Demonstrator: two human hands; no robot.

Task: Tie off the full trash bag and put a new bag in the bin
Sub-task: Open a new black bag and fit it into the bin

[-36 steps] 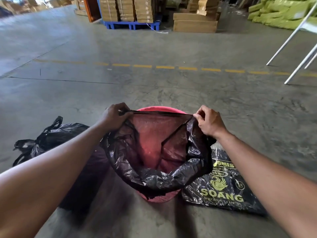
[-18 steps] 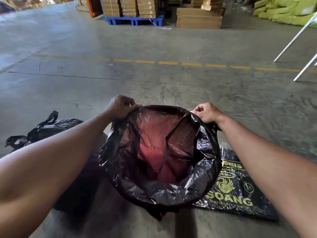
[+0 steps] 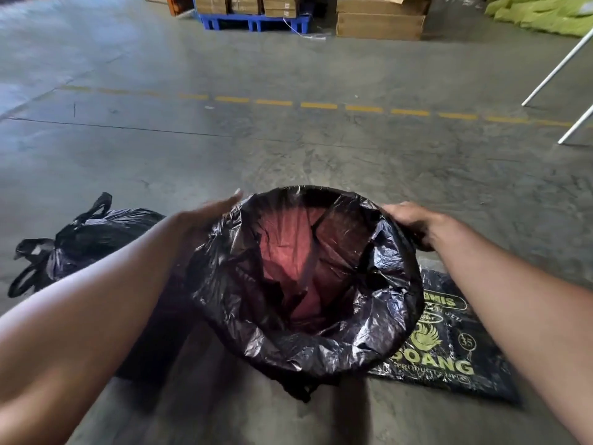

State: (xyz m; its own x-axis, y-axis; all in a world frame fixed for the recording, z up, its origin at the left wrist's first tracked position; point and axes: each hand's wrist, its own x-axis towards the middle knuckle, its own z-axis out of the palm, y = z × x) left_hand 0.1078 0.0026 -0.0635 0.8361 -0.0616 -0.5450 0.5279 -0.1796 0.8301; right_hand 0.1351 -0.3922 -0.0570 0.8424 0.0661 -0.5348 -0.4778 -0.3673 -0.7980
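A new black bag lines the red bin, its edge folded over the whole rim; the red shows through the thin plastic inside. My left hand lies flat and blurred against the bag's left side, fingers straight. On the right rim my right hand rests with its fingers curled over the folded plastic. The tied-off full black bag lies on the floor to the left, its knotted handles sticking up.
A flat black pack of bags with yellow print lies on the concrete right of the bin. White metal legs stand at the far right. Cardboard boxes and a blue pallet stand beyond the yellow dashed line.
Both hands pulled the bag's edge down over the far rim, so the red rim is covered. My left hand let go of its pinch and now lies flat against the side.
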